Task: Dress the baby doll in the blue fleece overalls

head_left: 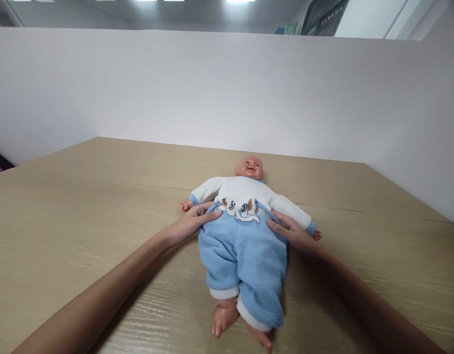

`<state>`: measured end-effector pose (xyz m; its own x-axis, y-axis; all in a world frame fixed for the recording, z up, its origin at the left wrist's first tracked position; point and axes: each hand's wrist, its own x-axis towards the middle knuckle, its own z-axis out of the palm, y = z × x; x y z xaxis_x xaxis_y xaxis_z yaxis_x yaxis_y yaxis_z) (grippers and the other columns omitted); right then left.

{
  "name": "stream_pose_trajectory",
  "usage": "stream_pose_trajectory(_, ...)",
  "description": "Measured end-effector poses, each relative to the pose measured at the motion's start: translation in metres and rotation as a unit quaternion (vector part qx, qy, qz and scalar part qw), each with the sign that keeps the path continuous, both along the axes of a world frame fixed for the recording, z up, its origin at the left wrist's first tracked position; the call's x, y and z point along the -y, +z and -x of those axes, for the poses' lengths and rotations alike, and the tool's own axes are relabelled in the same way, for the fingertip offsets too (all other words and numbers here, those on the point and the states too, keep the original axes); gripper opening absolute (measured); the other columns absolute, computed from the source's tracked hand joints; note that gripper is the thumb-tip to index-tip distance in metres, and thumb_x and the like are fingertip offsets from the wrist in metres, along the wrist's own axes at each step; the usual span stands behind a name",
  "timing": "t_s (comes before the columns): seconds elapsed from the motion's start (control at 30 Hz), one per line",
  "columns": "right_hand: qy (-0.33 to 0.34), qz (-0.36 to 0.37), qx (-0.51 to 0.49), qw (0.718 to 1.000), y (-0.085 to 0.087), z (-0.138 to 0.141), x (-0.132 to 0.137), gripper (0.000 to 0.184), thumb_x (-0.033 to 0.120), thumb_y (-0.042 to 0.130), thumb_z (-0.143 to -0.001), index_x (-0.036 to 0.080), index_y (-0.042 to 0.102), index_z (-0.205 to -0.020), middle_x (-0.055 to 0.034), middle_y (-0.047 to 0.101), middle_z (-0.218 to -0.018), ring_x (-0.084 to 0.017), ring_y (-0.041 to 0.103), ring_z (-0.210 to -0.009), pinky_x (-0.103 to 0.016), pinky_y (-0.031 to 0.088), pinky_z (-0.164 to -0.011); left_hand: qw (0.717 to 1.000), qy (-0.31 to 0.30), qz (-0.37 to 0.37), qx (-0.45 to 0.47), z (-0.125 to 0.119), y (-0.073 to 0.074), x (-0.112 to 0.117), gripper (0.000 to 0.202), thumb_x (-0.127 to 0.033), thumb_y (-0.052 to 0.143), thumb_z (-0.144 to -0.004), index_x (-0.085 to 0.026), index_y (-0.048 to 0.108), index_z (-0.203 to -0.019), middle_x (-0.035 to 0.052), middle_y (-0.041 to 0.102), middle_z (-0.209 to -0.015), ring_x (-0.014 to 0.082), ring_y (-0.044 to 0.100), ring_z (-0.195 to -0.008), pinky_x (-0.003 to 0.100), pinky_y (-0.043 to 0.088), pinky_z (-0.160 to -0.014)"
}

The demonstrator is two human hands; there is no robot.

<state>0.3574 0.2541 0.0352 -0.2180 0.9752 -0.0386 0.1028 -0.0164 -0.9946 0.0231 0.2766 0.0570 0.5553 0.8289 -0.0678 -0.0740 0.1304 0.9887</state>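
Note:
A baby doll (249, 169) lies on its back on the wooden table (82, 206), head away from me, feet toward me. It wears a white top (241, 191) with an elephant picture and fluffy light blue trousers (241, 255). My left hand (192, 221) grips the trousers' waistband at the doll's left-of-frame side. My right hand (289, 228) holds the waistband on the other side, fingers curled on the fabric next to a thin blue strap (267, 210).
A white partition wall (227, 88) stands along the back and right edges of the table. A seam line crosses the tabletop behind the doll. A dark and pink strip shows at the far left edge.

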Motion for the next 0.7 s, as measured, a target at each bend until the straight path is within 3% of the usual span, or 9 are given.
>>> stream_pose_trajectory(0.07, 0.034, -0.032, 0.064, 0.997, 0.014, -0.008, 0.000, 0.042, 0.065, 0.080, -0.089, 0.025, 0.081, -0.102, -0.0043, 0.076, -0.106, -0.029, 0.067, -0.104, -0.042, 0.056, -0.100, 0.996, 0.017, -0.072, -0.043, 0.001, 0.015, -0.005, 0.042, -0.055, 0.078, -0.095, -0.018, 0.076, -0.114, 0.0075, 0.072, -0.112, 0.0252, 0.064, -0.105, 0.035, 0.048, -0.094)
stream_pose_trajectory(0.13, 0.017, -0.073, 0.083, 0.994, 0.027, -0.007, -0.002, 0.038, 0.063, 0.080, -0.091, 0.025, 0.079, -0.097, -0.0027, 0.075, -0.100, -0.026, 0.065, -0.096, -0.037, 0.055, -0.091, 0.988, 0.046, -0.132, -0.062, -0.003, 0.027, -0.011, 0.042, -0.059, 0.076, -0.096, -0.018, 0.075, -0.107, 0.0052, 0.070, -0.105, 0.0232, 0.061, -0.099, 0.033, 0.047, -0.090)
stream_pose_trajectory(0.27, -0.030, -0.079, -0.015, 0.996, 0.032, 0.012, -0.020, 0.042, 0.065, 0.078, -0.092, 0.027, 0.073, -0.109, -0.0009, 0.075, -0.100, -0.024, 0.067, -0.095, -0.034, 0.054, -0.089, 0.978, 0.089, -0.183, -0.051, -0.023, 0.034, -0.028, 0.042, -0.060, 0.069, -0.100, -0.019, 0.071, -0.108, 0.0012, 0.062, -0.096, 0.0178, 0.054, -0.088, 0.030, 0.041, -0.079)
stream_pose_trajectory(0.4, -0.108, -0.078, 0.003, 0.991, 0.005, 0.021, -0.039, 0.051, 0.074, 0.078, -0.085, 0.025, 0.070, -0.096, -0.0007, 0.075, -0.095, -0.024, 0.067, -0.094, -0.037, 0.053, -0.093, 0.970, 0.129, -0.174, -0.109, -0.028, 0.018, -0.042, 0.048, -0.065, 0.070, -0.097, -0.018, 0.064, -0.091, -0.0020, 0.052, -0.083, 0.0160, 0.046, -0.079, 0.031, 0.035, -0.073)
stream_pose_trajectory(0.5, -0.143, -0.081, 0.033, 0.986, -0.016, 0.019, -0.034, 0.050, 0.075, 0.075, -0.087, 0.025, 0.071, -0.088, -0.0032, 0.076, -0.100, -0.030, 0.066, -0.109, -0.044, 0.048, -0.108, 0.971, 0.144, -0.143, -0.130, -0.015, -0.003, -0.043, 0.051, -0.066, 0.070, -0.096, -0.018, 0.061, -0.082, -0.0021, 0.051, -0.080, 0.0169, 0.045, -0.079, 0.032, 0.035, -0.075)
stream_pose_trajectory(0.63, -0.195, -0.062, -0.017, 0.979, -0.024, 0.024, -0.016, 0.038, 0.064, 0.073, -0.092, 0.027, 0.076, -0.100, -0.0055, 0.078, -0.125, -0.034, 0.056, -0.140, -0.046, 0.037, -0.127, 0.994, 0.110, -0.025, 0.016, -0.002, -0.029, -0.035, 0.042, -0.060, 0.073, -0.096, -0.019, 0.070, -0.094, 0.0022, 0.067, -0.088, 0.0216, 0.058, -0.088, 0.036, 0.044, -0.088)
stream_pose_trajectory(0.7, -0.201, -0.050, -0.044, 0.977, -0.025, 0.032, -0.014, 0.039, 0.064, 0.068, -0.094, 0.029, 0.077, -0.110, -0.0043, 0.077, -0.133, -0.033, 0.057, -0.143, -0.047, 0.039, -0.128, 0.989, 0.092, 0.054, 0.100, -0.003, -0.036, -0.032, 0.038, -0.055, 0.073, -0.097, -0.019, 0.074, -0.109, 0.0064, 0.076, -0.101, 0.0259, 0.067, -0.100, 0.039, 0.048, -0.098)
